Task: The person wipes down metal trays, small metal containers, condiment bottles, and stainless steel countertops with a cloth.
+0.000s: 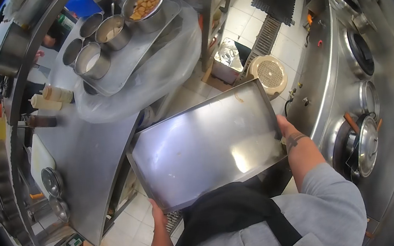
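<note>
Plainly, both hands gripped the tray [200, 152]: the left hand [159, 216] at its near left corner, the right hand [284, 125] at its right side, fingers largely hidden. The tray was in front of the apron [232, 209], between the bench [95, 152] and the stove [319, 81]; whether it touched the bench, one could not tell. Beyond it, pots [100, 68] stood on a sheet pan [133, 64].
</note>
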Demonstrator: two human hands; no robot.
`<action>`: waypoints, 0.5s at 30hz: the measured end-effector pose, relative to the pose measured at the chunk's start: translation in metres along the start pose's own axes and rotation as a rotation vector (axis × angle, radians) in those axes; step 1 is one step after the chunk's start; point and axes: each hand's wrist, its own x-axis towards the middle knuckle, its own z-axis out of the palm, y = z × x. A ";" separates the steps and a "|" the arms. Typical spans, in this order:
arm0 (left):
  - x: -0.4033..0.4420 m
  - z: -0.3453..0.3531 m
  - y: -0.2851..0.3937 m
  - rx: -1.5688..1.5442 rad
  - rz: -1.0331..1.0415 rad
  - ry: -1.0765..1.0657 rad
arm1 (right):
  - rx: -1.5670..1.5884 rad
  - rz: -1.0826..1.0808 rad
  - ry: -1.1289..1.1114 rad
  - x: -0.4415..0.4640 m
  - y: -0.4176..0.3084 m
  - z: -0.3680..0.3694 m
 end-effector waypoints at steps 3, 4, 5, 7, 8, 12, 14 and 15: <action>-0.001 -0.005 -0.021 -0.089 -0.016 -0.024 | -0.094 -0.052 -0.109 0.014 -0.033 0.015; -0.006 0.003 -0.020 -0.103 -0.015 -0.023 | -0.106 -0.059 -0.113 0.025 -0.046 0.020; -0.014 0.009 -0.020 -0.131 -0.026 -0.038 | -0.103 -0.059 -0.101 0.038 -0.056 0.025; -0.028 0.019 -0.027 -0.163 -0.047 -0.045 | -0.109 -0.050 -0.092 0.056 -0.071 0.030; -0.030 0.026 -0.030 -0.213 -0.038 -0.057 | -0.168 -0.150 0.000 0.064 -0.082 0.037; -0.020 0.042 -0.051 -0.391 0.054 -0.141 | -0.366 -0.292 0.136 0.083 -0.137 0.068; -0.016 0.055 -0.060 -0.419 0.050 -0.128 | -0.407 -0.300 0.071 0.094 -0.173 0.082; -0.014 0.062 -0.063 -0.441 0.049 -0.119 | -0.440 -0.306 0.008 0.100 -0.192 0.086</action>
